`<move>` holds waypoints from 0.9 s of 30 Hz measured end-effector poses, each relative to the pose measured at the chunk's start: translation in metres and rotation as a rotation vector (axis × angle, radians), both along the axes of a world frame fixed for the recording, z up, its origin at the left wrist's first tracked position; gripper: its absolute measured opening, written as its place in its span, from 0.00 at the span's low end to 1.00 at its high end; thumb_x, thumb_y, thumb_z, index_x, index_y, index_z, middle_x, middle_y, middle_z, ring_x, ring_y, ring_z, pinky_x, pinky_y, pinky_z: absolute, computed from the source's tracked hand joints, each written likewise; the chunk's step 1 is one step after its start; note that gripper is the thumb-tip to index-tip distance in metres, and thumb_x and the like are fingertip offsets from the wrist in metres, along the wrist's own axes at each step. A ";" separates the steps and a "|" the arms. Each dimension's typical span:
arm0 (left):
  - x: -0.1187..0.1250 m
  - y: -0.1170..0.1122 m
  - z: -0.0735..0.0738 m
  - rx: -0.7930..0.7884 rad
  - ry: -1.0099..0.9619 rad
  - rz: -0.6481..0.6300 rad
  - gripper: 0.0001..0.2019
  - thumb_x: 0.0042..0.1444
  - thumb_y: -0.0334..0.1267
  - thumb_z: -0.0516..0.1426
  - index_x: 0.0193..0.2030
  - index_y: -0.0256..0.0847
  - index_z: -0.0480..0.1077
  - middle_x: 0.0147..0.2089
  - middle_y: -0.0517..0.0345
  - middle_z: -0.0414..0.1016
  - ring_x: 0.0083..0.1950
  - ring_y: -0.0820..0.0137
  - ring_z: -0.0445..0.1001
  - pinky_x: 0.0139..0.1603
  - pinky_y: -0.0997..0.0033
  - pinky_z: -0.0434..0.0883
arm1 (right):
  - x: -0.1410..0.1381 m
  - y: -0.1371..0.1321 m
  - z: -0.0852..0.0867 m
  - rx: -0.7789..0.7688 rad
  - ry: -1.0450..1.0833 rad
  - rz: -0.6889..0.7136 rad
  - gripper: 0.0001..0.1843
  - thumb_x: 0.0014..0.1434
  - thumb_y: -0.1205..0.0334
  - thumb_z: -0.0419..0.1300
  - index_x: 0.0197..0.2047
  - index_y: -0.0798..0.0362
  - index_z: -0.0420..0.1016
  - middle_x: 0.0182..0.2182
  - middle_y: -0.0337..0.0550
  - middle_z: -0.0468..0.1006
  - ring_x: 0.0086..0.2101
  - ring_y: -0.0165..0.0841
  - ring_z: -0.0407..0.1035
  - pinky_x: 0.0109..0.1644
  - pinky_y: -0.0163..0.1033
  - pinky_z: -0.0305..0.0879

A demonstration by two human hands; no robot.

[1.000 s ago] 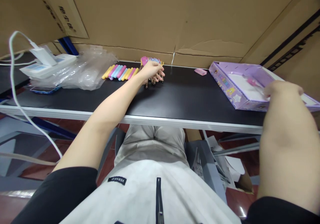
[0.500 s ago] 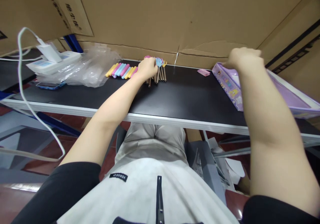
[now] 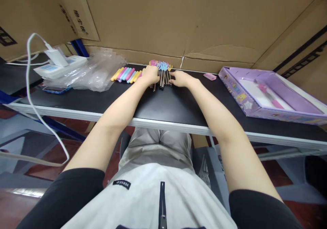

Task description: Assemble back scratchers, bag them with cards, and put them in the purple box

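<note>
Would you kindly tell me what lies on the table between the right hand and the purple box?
In the head view, a small pink stack lies between the right hand and the purple box, nearer the box.

- rods (image 3: 162, 80): shiny, metal-looking;
- coloured sticks (image 3: 127, 74): smooth plastic;
- bags (image 3: 95, 73): clear, crinkled, glossy plastic;
- tabletop (image 3: 176, 101): smooth, faintly glossy;
- purple box (image 3: 236, 92): glossy printed card;
- wall (image 3: 153, 18): matt, creased cardboard

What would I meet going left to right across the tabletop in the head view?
White plug, coloured handles, left hand, fork-tipped metal rods, right hand, pink slips, purple box.
</note>
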State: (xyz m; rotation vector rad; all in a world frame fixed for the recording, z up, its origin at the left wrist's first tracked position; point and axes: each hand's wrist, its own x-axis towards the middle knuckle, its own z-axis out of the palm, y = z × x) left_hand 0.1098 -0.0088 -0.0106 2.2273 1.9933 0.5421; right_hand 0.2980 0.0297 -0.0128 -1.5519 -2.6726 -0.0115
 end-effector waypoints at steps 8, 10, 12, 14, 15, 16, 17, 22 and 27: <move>0.000 0.003 -0.006 0.006 0.070 -0.009 0.22 0.57 0.28 0.59 0.58 0.32 0.79 0.68 0.31 0.76 0.74 0.42 0.68 0.74 0.46 0.67 | -0.003 -0.023 -0.019 0.063 0.011 -0.010 0.30 0.77 0.64 0.43 0.73 0.60 0.74 0.69 0.65 0.74 0.66 0.55 0.72 0.67 0.59 0.70; 0.000 0.004 -0.007 0.013 0.050 -0.014 0.22 0.57 0.30 0.59 0.59 0.34 0.79 0.70 0.31 0.74 0.76 0.41 0.65 0.75 0.43 0.65 | -0.006 -0.026 -0.021 0.085 0.030 -0.029 0.31 0.76 0.65 0.42 0.73 0.61 0.74 0.70 0.67 0.73 0.65 0.57 0.72 0.66 0.62 0.70; 0.000 0.003 -0.009 0.021 0.019 -0.013 0.21 0.58 0.31 0.59 0.58 0.38 0.79 0.71 0.33 0.73 0.77 0.40 0.63 0.76 0.39 0.63 | -0.009 -0.028 -0.024 0.122 0.064 -0.020 0.32 0.75 0.66 0.42 0.73 0.61 0.73 0.70 0.67 0.72 0.64 0.58 0.72 0.66 0.65 0.69; 0.000 0.004 -0.011 0.025 -0.011 -0.011 0.19 0.59 0.33 0.58 0.56 0.40 0.79 0.70 0.35 0.73 0.77 0.40 0.62 0.76 0.37 0.61 | -0.012 -0.029 -0.027 0.156 0.095 0.029 0.32 0.74 0.66 0.42 0.74 0.60 0.72 0.71 0.66 0.71 0.64 0.57 0.71 0.67 0.66 0.67; 0.000 0.004 -0.012 0.023 -0.022 -0.012 0.18 0.59 0.34 0.58 0.55 0.41 0.79 0.70 0.36 0.73 0.77 0.41 0.62 0.77 0.37 0.60 | -0.013 -0.029 -0.028 0.167 0.107 0.067 0.32 0.74 0.66 0.43 0.74 0.59 0.72 0.71 0.65 0.71 0.65 0.57 0.70 0.67 0.66 0.66; 0.000 0.005 -0.013 0.021 -0.030 -0.016 0.18 0.60 0.34 0.57 0.55 0.41 0.79 0.70 0.36 0.74 0.77 0.41 0.61 0.77 0.38 0.60 | -0.014 -0.028 -0.029 0.172 0.114 0.108 0.32 0.74 0.66 0.43 0.74 0.58 0.72 0.71 0.64 0.71 0.66 0.56 0.70 0.68 0.65 0.65; 0.000 0.006 -0.014 0.021 -0.037 -0.020 0.18 0.60 0.34 0.57 0.55 0.41 0.79 0.70 0.37 0.74 0.78 0.41 0.61 0.77 0.38 0.59 | -0.015 -0.028 -0.030 0.172 0.117 0.145 0.32 0.73 0.66 0.44 0.74 0.58 0.72 0.71 0.63 0.72 0.66 0.55 0.69 0.69 0.64 0.64; -0.008 0.011 -0.007 0.055 -0.061 0.005 0.23 0.61 0.36 0.55 0.62 0.40 0.77 0.71 0.36 0.73 0.76 0.42 0.64 0.78 0.38 0.57 | -0.018 -0.032 -0.029 0.166 0.118 0.215 0.30 0.70 0.69 0.46 0.70 0.60 0.75 0.71 0.65 0.71 0.67 0.53 0.68 0.69 0.60 0.63; -0.046 0.019 0.009 0.055 -0.006 0.235 0.34 0.62 0.54 0.61 0.70 0.35 0.73 0.72 0.41 0.74 0.77 0.36 0.60 0.80 0.27 0.45 | -0.018 -0.034 -0.026 0.190 0.116 0.260 0.27 0.70 0.70 0.47 0.63 0.56 0.79 0.66 0.61 0.77 0.64 0.53 0.70 0.67 0.58 0.60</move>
